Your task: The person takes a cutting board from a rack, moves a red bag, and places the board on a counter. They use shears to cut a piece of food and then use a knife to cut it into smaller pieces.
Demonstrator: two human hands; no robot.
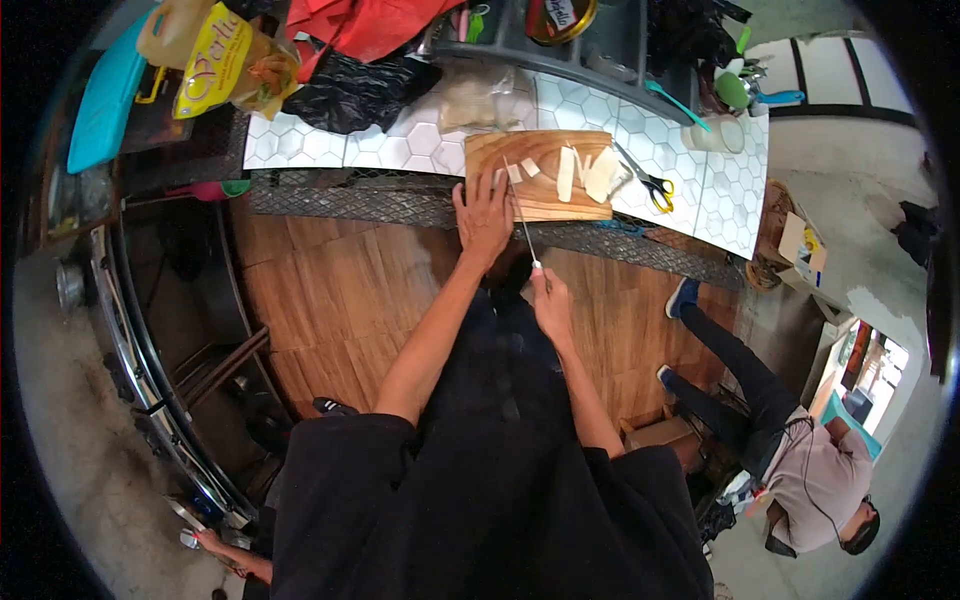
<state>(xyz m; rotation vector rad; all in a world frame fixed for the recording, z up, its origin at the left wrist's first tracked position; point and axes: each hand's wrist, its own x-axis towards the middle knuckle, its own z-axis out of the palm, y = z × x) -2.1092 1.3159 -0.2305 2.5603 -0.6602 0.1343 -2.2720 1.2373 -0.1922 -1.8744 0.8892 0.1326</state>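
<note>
A wooden cutting board lies on the tiled counter in front of me. My left hand rests at its left side, fingers spread and pointing away, the fingertips close beside a small pale piece. In my right hand is the white handle of a knife. Its thin blade reaches over the board, right beside my left fingers. Another small pale piece sits just right of the blade. Farther right are long pale strips and a larger pale slab.
Scissors with yellow-and-black handles lie right of the board. Behind it are a clear plastic bag, a black plastic bag and a grey organizer. A yellow-labelled bag stands at left. Another person is at right; a person's hand shows lower left.
</note>
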